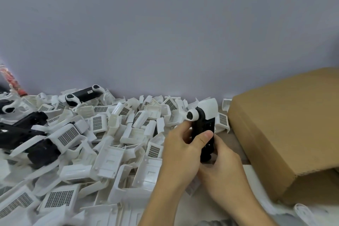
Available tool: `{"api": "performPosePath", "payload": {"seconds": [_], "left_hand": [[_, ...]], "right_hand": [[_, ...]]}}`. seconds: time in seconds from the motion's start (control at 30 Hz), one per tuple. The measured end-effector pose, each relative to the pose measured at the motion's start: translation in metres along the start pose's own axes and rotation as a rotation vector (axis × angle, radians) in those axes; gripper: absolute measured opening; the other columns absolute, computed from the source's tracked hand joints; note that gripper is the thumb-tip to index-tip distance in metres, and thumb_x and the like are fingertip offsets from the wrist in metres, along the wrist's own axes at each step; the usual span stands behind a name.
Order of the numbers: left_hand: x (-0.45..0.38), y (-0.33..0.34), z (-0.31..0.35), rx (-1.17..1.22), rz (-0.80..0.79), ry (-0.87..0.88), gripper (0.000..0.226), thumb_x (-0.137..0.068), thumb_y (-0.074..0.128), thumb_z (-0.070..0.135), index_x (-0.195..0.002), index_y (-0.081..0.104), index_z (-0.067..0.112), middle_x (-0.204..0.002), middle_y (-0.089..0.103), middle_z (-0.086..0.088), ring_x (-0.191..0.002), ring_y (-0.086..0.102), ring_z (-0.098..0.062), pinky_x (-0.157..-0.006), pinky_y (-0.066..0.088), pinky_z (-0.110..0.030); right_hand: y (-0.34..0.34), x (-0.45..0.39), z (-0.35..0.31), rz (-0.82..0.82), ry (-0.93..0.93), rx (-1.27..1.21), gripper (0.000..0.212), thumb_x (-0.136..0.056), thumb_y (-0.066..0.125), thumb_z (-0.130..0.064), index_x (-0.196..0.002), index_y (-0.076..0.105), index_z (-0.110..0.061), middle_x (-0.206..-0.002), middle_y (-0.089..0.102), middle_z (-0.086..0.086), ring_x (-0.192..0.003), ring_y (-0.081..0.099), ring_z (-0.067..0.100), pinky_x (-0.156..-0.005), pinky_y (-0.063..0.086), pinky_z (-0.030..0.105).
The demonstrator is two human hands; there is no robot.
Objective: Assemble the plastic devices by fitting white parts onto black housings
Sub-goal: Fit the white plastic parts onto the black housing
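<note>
Both my hands hold one black housing (204,124) upright, right of centre. A white part (208,107) sits on its top end, with a white round knob (191,115) on its left side. My left hand (181,150) grips the housing from the left, thumb across its front. My right hand (222,167) grips its lower end from below and the right. A big heap of loose white parts (110,152) covers the table to the left.
A finished black-and-white device (84,94) lies on the heap at the back by the wall. More black housings (27,134) lie at the far left. A brown cardboard box (286,126) stands open at the right. A red patterned tube (12,80) leans at the far left.
</note>
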State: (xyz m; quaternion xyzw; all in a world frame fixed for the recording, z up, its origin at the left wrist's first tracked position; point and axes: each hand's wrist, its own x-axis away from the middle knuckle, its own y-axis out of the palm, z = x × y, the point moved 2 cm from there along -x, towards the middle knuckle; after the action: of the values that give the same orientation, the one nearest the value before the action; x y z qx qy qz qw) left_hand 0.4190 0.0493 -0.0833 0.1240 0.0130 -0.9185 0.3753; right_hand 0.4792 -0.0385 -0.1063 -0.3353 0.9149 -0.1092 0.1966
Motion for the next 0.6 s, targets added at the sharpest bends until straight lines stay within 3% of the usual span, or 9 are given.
{"api": "performPosePath", "payload": {"seconds": [0.1,0.17,0.23,0.33,0.37,0.43,0.5,0.6], "left_hand": [[-0.001,-0.001,-0.001,-0.041,0.000,0.043,0.028,-0.089,0.068,0.002,-0.090,0.074,0.029,-0.088,0.077,0.002,-0.084,0.073,-0.011,-0.067,0.055,-0.018],[-0.002,-0.002,-0.003,-0.127,0.003,0.079,0.031,-0.086,0.069,0.004,-0.091,0.074,0.034,-0.091,0.076,0.008,-0.088,0.072,-0.008,-0.077,0.057,-0.023],[-0.002,-0.003,-0.005,-0.224,0.000,0.108,0.032,-0.084,0.069,0.003,-0.093,0.074,0.033,-0.089,0.075,0.013,-0.086,0.071,-0.006,-0.077,0.055,-0.023],[0.000,-0.002,-0.006,-0.363,-0.061,0.147,0.032,-0.084,0.062,-0.001,-0.092,0.073,0.028,-0.081,0.073,0.014,-0.076,0.069,-0.008,-0.066,0.056,-0.028],[0.001,-0.002,-0.006,-0.419,-0.077,0.169,0.029,-0.085,0.060,0.001,-0.090,0.071,0.027,-0.080,0.073,0.013,-0.074,0.069,-0.009,-0.064,0.056,-0.032],[0.003,0.000,-0.006,-0.476,-0.101,0.199,0.026,-0.087,0.057,0.003,-0.085,0.068,0.027,-0.079,0.073,0.013,-0.072,0.068,-0.007,-0.062,0.055,-0.028],[0.004,0.001,-0.005,-0.489,-0.127,0.196,0.031,-0.088,0.055,0.002,-0.087,0.070,0.030,-0.081,0.073,0.018,-0.076,0.068,-0.002,-0.063,0.053,-0.020],[0.004,0.002,-0.006,-0.524,-0.149,0.180,0.037,-0.086,0.057,0.001,-0.099,0.071,0.032,-0.088,0.073,0.016,-0.084,0.069,-0.004,-0.072,0.057,-0.031]], "right_hand": [[0.002,-0.002,0.004,-0.043,0.009,-0.090,0.047,-0.083,0.069,-0.006,-0.121,0.061,-0.035,-0.109,0.073,-0.015,-0.105,0.067,0.001,-0.087,0.053,0.022],[-0.001,-0.004,0.007,0.024,0.020,-0.157,0.056,-0.084,0.064,-0.013,-0.137,0.052,-0.026,-0.129,0.065,-0.010,-0.126,0.056,0.004,-0.099,0.050,0.027],[-0.005,-0.004,0.008,0.098,0.015,-0.293,0.068,-0.077,0.058,-0.021,-0.144,0.047,-0.020,-0.135,0.060,-0.005,-0.131,0.052,0.009,-0.092,0.054,0.023],[-0.006,-0.004,0.002,0.111,-0.036,-0.443,0.074,-0.080,0.074,-0.024,-0.146,0.042,-0.022,-0.125,0.068,-0.007,-0.120,0.062,0.009,-0.087,0.056,0.024],[-0.004,-0.004,0.000,0.116,-0.030,-0.466,0.082,-0.077,0.085,-0.029,-0.146,0.042,-0.022,-0.121,0.070,-0.010,-0.115,0.065,0.007,-0.086,0.055,0.020],[-0.004,-0.006,-0.002,0.177,0.010,-0.515,0.091,-0.062,0.087,-0.036,-0.141,0.046,-0.021,-0.112,0.072,-0.014,-0.102,0.069,0.001,-0.077,0.053,0.011],[-0.008,-0.008,0.000,0.271,0.035,-0.534,0.078,-0.060,0.083,-0.036,-0.131,0.055,-0.020,-0.098,0.074,-0.019,-0.089,0.071,-0.004,-0.068,0.051,0.007],[-0.013,-0.011,0.004,0.339,0.062,-0.546,0.050,-0.072,0.084,-0.024,-0.118,0.066,-0.018,-0.090,0.076,-0.013,-0.081,0.073,0.001,-0.063,0.052,0.009]]}}
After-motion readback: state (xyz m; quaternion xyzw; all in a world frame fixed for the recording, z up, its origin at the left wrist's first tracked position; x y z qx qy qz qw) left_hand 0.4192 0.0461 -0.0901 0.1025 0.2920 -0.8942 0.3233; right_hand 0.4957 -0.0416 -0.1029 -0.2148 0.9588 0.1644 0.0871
